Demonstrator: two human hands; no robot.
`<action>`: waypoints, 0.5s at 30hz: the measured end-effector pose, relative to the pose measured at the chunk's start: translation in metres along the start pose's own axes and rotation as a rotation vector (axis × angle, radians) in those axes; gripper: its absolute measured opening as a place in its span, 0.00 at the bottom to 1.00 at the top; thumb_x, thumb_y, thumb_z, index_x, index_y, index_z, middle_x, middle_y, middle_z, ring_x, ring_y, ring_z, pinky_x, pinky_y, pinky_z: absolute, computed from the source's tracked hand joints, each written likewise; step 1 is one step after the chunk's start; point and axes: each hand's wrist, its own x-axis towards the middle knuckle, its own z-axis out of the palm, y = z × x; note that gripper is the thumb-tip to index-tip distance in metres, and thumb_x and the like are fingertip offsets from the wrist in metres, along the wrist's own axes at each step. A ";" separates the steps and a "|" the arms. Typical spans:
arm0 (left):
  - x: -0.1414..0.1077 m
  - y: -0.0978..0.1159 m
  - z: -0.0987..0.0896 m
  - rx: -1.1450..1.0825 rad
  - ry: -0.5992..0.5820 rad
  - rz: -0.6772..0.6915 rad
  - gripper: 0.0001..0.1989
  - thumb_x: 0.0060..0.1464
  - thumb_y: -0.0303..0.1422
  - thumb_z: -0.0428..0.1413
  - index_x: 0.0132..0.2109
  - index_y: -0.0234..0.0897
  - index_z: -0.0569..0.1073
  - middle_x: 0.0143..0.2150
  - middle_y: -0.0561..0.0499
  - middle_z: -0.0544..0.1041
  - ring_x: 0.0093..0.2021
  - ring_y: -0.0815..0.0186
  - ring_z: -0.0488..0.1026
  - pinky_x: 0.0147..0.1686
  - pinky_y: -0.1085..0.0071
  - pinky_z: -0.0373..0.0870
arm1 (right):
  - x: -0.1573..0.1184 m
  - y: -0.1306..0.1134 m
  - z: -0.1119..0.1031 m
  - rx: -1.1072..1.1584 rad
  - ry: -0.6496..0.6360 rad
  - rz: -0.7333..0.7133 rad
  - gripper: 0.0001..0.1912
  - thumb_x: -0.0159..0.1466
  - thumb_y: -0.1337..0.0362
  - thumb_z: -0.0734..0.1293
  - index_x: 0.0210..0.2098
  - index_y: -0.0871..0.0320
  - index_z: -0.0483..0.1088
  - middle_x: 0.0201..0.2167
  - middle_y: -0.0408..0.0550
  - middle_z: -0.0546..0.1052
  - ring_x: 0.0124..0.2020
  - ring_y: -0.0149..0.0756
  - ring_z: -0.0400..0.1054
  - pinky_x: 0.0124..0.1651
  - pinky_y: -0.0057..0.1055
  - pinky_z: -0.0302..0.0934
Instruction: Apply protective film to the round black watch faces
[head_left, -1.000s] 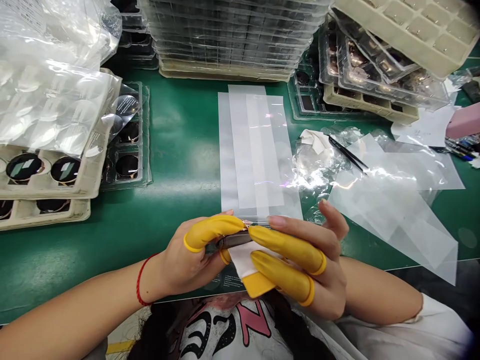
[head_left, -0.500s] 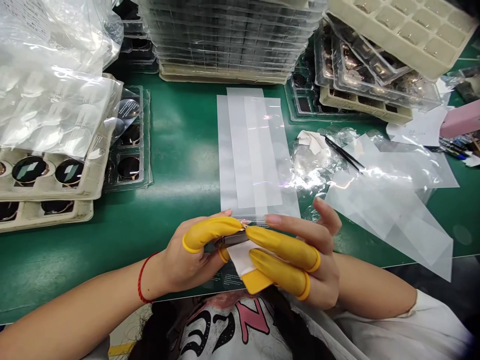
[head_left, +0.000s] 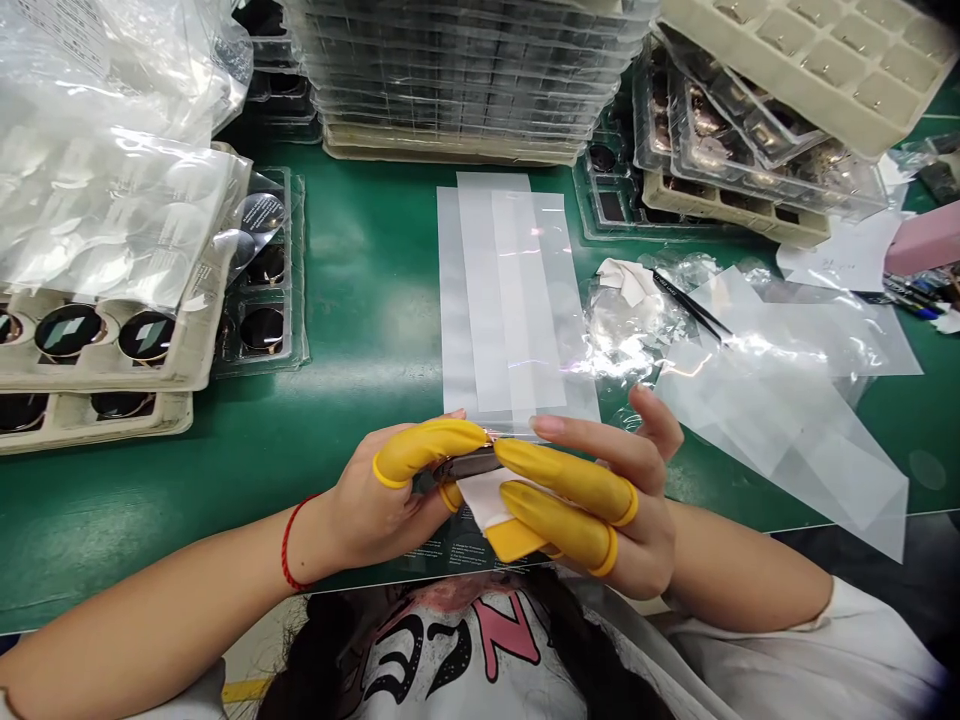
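Observation:
My left hand [head_left: 382,510] and my right hand [head_left: 615,500] meet at the front of the green mat, with yellow finger cots on several fingers. Between them they pinch a small dark metallic object [head_left: 466,465], and its shape is largely hidden by my fingers. A white cloth [head_left: 484,498] with a yellow piece [head_left: 514,540] at its end is held under the object in my right fingers. Just beyond my fingertips lie overlapping translucent film strips [head_left: 502,300]. A red string bracelet [head_left: 289,540] circles my left wrist.
Stacked trays of round black-faced parts [head_left: 67,335] and plastic bags [head_left: 112,190] stand at left. Stacked clear trays [head_left: 457,80] stand at the back. Beige trays [head_left: 795,60] lie at back right. Black tweezers [head_left: 690,305] and loose film sheets [head_left: 780,420] lie at right.
My hands have shifted slightly, and the dark object and white cloth have tilted a little. The view has moved slightly. My grip on the object remains.

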 end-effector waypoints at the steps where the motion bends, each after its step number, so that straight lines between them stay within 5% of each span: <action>1: 0.000 0.000 0.000 -0.010 0.005 -0.003 0.34 0.51 0.24 0.58 0.65 0.43 0.60 0.45 0.50 0.82 0.44 0.61 0.81 0.48 0.68 0.80 | 0.000 0.000 0.001 0.005 0.004 0.001 0.10 0.64 0.65 0.62 0.28 0.48 0.70 0.36 0.33 0.80 0.53 0.36 0.72 0.69 0.48 0.49; 15: 0.001 -0.001 -0.001 -0.006 -0.012 0.041 0.35 0.52 0.25 0.57 0.66 0.42 0.57 0.45 0.49 0.82 0.46 0.60 0.81 0.51 0.66 0.79 | 0.002 0.001 0.004 -0.022 0.099 -0.054 0.14 0.66 0.53 0.60 0.26 0.48 0.68 0.30 0.33 0.80 0.49 0.37 0.74 0.69 0.47 0.48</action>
